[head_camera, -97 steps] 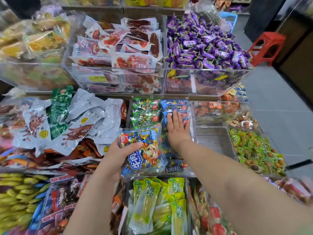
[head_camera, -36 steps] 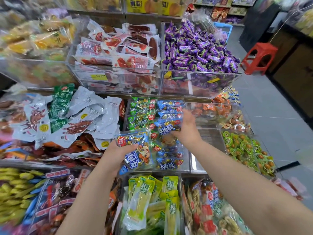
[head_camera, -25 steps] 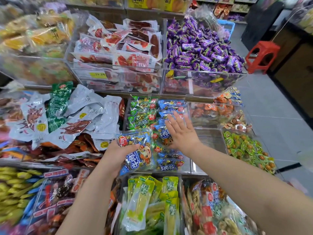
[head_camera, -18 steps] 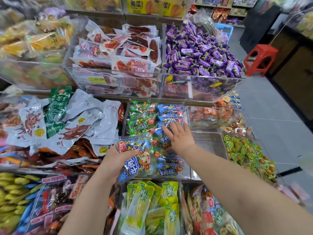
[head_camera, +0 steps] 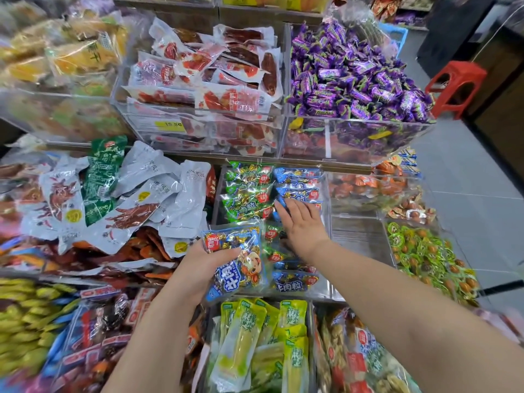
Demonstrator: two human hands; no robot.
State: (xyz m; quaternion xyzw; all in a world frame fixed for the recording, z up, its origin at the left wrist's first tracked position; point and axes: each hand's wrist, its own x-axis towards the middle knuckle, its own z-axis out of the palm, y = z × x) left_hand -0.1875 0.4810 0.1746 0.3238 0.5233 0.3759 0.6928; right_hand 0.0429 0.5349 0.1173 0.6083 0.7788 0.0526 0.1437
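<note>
View from above of a shop's snack display, stacked in clear tubs and trays. At centre frame, the person's left hand [head_camera: 198, 270] grips a blue snack bag [head_camera: 243, 268] with a cartoon figure on it. The thumb lies across the bag's front and the fingers curl behind its upper left corner. The bag hangs tilted just above the near end of a clear bin [head_camera: 328, 194].

The right hand [head_camera: 304, 226] lies flat and holds nothing. Its straight fingers press on the row of blue packets [head_camera: 297, 191] in the bin's right half, beside a row of green packets [head_camera: 246, 194].

Risks, as a judgement: the glossy bag is held near one corner only, so it could slip and drop onto the yellow-green pouches [head_camera: 246, 336] in the tray below. A firm push from the flat hand could also slide blue packets across into the green row, or make the stack too uneven for the bag to sit on.

Hard to make out: the packets under the right palm and those behind the held bag are hidden, so how much room is left in the bin cannot be judged. The right thumb is mostly tucked out of sight. The print on the packets is too small to read. The lower left of the frame is blurred.
</note>
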